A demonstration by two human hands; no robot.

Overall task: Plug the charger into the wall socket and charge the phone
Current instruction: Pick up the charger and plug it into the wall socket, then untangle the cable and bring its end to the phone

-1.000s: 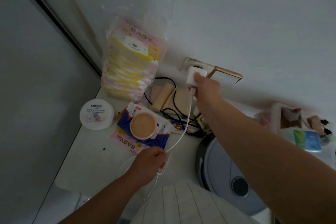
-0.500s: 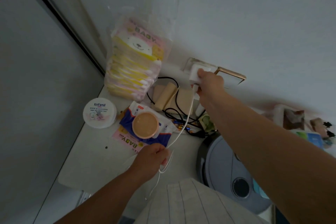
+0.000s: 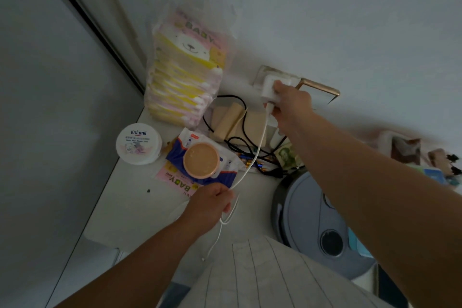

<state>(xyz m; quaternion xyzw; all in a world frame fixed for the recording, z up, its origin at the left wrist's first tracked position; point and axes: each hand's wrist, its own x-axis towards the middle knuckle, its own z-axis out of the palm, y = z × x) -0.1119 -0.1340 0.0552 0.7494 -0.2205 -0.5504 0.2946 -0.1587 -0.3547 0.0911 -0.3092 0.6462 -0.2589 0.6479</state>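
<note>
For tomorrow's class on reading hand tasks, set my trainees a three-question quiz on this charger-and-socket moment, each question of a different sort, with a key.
1. True or false: the right hand holds the white charger against the wall socket.
2. Multiple choice: what does the left hand grip?
A. the round white tub
B. the white cable
C. the pack of baby wipes
3. Fill the gap: the cable's free plug hangs ____ the left hand.

Key
1. True.
2. B: the white cable; the round white tub and the pack of baby wipes lie untouched.
3. Below; no phone is in view.
</note>
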